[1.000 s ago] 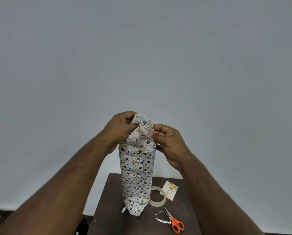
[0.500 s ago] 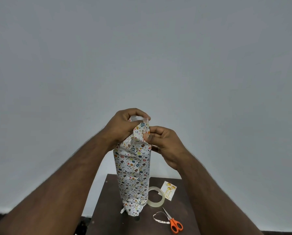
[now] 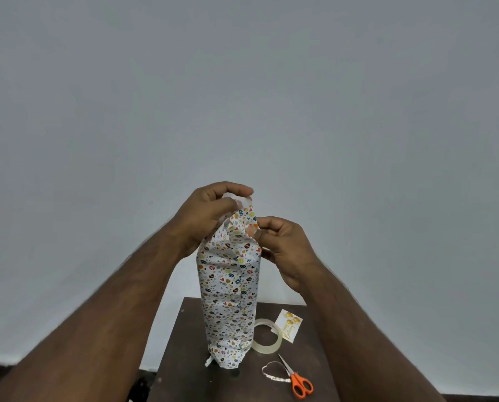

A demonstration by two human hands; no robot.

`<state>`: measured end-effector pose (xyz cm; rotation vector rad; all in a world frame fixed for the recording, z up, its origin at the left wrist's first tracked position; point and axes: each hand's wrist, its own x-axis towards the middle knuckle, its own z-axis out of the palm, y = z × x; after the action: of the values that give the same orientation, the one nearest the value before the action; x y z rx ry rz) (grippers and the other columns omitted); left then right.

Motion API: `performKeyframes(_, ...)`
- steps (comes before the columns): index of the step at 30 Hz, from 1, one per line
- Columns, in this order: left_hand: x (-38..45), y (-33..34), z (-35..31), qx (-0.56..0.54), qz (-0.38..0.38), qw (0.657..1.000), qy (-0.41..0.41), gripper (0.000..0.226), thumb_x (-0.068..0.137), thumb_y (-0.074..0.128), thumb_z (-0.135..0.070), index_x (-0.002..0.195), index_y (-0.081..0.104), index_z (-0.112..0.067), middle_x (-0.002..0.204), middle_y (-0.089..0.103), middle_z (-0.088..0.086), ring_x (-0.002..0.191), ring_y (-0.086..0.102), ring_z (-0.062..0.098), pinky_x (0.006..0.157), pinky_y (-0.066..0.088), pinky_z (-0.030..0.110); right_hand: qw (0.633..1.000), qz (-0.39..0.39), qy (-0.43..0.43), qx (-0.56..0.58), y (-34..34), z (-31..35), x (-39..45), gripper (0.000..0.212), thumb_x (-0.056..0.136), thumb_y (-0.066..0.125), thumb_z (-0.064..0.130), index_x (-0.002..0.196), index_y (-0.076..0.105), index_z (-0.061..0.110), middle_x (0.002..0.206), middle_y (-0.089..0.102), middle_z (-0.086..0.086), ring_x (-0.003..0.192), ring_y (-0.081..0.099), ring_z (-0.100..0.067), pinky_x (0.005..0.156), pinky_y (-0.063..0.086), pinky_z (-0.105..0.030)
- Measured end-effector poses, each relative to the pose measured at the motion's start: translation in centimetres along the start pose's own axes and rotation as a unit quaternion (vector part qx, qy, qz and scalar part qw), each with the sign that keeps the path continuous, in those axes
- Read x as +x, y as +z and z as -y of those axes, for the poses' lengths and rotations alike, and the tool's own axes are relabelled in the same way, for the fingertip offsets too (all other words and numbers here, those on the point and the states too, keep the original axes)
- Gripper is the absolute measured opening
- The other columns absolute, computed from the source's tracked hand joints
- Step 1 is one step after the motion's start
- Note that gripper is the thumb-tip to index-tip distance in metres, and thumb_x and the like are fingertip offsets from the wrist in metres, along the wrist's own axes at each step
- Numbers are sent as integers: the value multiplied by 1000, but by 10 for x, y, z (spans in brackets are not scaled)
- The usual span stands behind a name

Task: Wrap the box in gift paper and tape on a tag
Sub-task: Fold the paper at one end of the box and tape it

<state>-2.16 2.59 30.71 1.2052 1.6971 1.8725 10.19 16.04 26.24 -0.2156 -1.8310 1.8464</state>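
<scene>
The tall box wrapped in white gift paper printed with small coloured shapes [image 3: 228, 300] stands upright on the dark brown surface [image 3: 184, 372]. The left hand [image 3: 207, 216] and right hand [image 3: 283, 245] both pinch the loose paper at its top, fingers curled on the folds. Closing this end looks underway; next likely needs the clear tape roll [image 3: 267, 336], then the white birthday tag [image 3: 290, 324].

Patterned gift paper [image 3: 229, 285] creased, matt; tape roll [image 3: 267, 336] clear, glossy; table [image 3: 184, 372] dark wood.
</scene>
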Motion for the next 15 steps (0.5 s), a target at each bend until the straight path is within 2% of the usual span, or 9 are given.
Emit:
performKeyframes(2,1,0,-1,11,2,1000,-5,29,94,59,-1,99,79,-21,108,76,13,94,69,43,85,57,53,1000,7,0,-2,0,1,0,19,92,72,12,109,74,5,99,78,-13,85,72,-20,75,58,-29)
performKeyframes(5,1,2,-2,7,-30,999,15,22,92,63,1,88,78,-13,99,77,14,81,70,23,74,56,36,1000,24,3,11,0,1,-1,24,92,71,12,115,72,4,101,78,-13,87,73,-18,74,56,-25)
performKeyframes(7,1,2,1,-8,-55,998,24,22,93,60,3,88,76,-11,96,77,9,80,70,18,71,54,31,999,39,8,12,0,-1,-2,27,93,70,11,119,71,2,105,77,-13,91,73,-20,78,57,-27)
performKeyframes(11,3,3,7,-5,-95,995,37,33,95,56,1,84,78,-21,96,78,6,85,68,23,78,55,41,999,44,3,-1,-1,-5,-3,27,94,68,12,120,71,2,108,77,-12,94,72,-20,83,58,-29)
performKeyframes(15,4,5,7,7,-114,992,46,26,95,61,-1,92,78,-19,96,79,3,89,72,21,85,59,46,999,39,5,-9,0,-2,-3,25,95,68,12,118,71,3,106,78,-11,91,71,-18,80,58,-26)
